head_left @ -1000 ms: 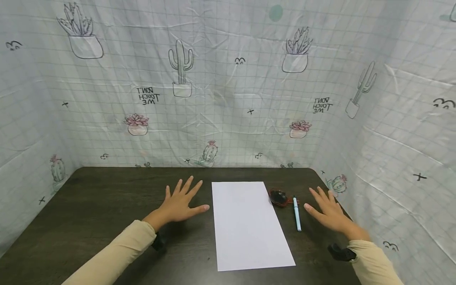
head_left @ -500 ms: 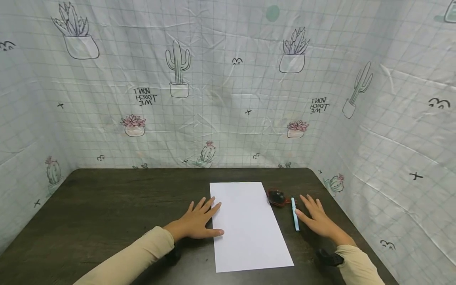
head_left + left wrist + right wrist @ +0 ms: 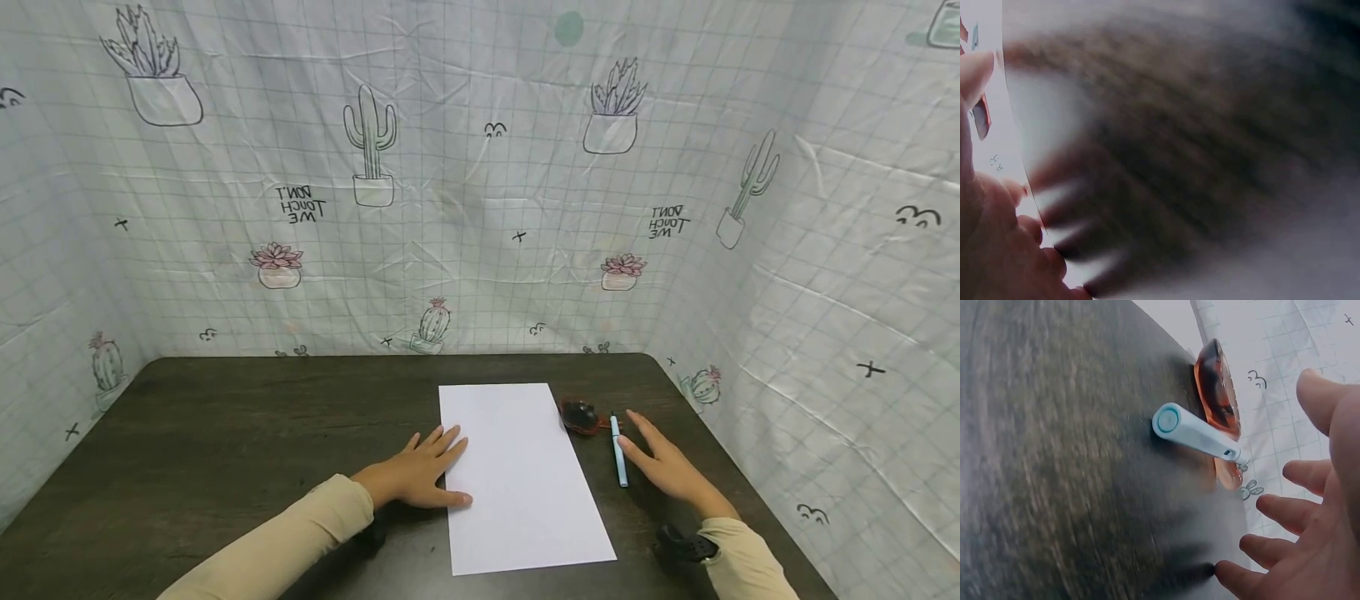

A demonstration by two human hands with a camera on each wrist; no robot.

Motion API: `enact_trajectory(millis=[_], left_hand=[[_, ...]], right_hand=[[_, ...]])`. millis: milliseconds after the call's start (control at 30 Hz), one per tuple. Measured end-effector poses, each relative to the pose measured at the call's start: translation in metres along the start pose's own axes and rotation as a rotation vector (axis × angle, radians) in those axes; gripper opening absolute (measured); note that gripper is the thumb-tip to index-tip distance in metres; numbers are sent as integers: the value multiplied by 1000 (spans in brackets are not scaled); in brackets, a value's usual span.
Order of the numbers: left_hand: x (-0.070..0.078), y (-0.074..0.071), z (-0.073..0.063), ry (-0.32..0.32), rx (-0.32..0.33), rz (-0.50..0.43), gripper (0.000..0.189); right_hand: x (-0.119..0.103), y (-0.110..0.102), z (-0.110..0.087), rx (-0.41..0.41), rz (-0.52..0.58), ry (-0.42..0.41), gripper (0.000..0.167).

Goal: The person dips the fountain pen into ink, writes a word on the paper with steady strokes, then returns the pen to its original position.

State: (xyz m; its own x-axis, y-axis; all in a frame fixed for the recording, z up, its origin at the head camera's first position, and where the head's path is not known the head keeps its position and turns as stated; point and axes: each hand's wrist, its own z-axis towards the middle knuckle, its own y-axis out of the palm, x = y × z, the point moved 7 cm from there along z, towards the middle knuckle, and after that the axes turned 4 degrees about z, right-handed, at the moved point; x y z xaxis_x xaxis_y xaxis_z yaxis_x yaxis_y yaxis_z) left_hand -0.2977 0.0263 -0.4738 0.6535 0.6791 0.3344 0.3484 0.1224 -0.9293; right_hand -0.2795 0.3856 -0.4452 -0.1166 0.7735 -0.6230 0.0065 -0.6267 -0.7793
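A white sheet of paper point(image 3: 525, 483) lies flat on the dark table. Over its left edge my left hand point(image 3: 416, 475) has its fingers spread, the fingertips and thumb at the paper. In the left wrist view the same hand point(image 3: 1004, 244) is seen low over the surface. To the right of the sheet lies a light-blue pen point(image 3: 618, 454), with my right hand point(image 3: 671, 471) just beside it, fingers extended. The right wrist view has the pen point(image 3: 1197, 434) end-on, apart from the fingers point(image 3: 1282, 512), and nothing is held.
Sunglasses point(image 3: 580, 415) with a reddish-orange frame and dark lens lie between the sheet's upper right edge and the pen. A pale printed cloth point(image 3: 480, 208) rises behind the table point(image 3: 262, 433) and along both sides.
My left hand has moved right and nearer to me, from beside the paper onto its left edge. My right hand has come left towards the pen. The paper, pen and sunglasses stay put.
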Motion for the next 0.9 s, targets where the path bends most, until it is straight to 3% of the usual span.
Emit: enact_trajectory(millis=[267, 700, 900], left_hand=[[0, -1, -1, 0, -18, 19, 92], [-1, 2, 0, -2, -37, 17, 91], [-2, 3, 1, -7, -50, 30, 92]], right_hand=[[6, -1, 2, -3, 144, 112, 71], [25, 7, 2, -11, 702, 356, 74], [25, 10, 4, 12, 782, 354, 67]])
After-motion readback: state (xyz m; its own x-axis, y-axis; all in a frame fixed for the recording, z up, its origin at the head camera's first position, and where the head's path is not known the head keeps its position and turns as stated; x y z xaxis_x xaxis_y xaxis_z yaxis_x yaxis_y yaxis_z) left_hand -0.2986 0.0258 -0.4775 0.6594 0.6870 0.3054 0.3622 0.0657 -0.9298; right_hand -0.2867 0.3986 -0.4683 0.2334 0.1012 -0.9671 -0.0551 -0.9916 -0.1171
